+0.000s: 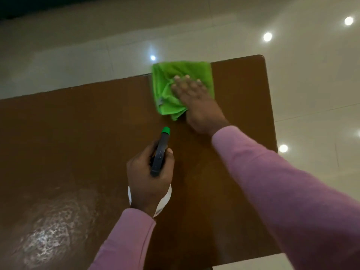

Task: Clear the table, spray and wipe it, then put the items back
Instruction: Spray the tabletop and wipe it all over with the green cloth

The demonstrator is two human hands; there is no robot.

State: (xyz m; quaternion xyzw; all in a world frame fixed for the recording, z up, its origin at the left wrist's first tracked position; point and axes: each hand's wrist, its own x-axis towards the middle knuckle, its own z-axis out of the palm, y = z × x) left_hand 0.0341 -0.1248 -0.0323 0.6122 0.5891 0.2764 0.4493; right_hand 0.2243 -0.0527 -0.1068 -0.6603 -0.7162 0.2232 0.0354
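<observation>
Left hand grips spray bottle; right hand flat on cloth.

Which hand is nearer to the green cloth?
Right. The right hand rests flat on the green cloth; the left hand grips the spray bottle, apart from the cloth.

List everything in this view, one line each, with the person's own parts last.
table: one, brown wood, fills the lower frame
cloth: one, bright green, crumpled at the table's far edge
spray bottle: one, white body, dark head, green nozzle, over the table's middle
wet patch: one, pale sheen, table's near left
floor: pale glossy tiles beyond the table, several light reflections
left hand: grips the spray bottle
right hand: lies flat on the cloth
sleeves: two, pink
</observation>
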